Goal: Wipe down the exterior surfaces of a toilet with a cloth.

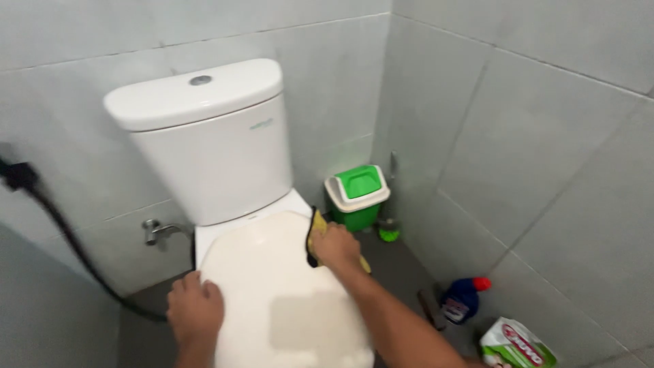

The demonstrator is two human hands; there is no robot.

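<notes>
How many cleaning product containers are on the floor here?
2, both at lower right by the wall: a blue bottle with a red cap, and a green and white pack at the bottom edge. Others may be hidden behind the toilet.

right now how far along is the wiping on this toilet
Done: nothing can be called finished; the closed toilet lid looks clean, but that may be its normal state. In hand: the right hand presses a yellow cloth on the lid's right rear edge, while the left hand steadies its left edge. Left, probably: the cistern and the rest of the lid.
</notes>
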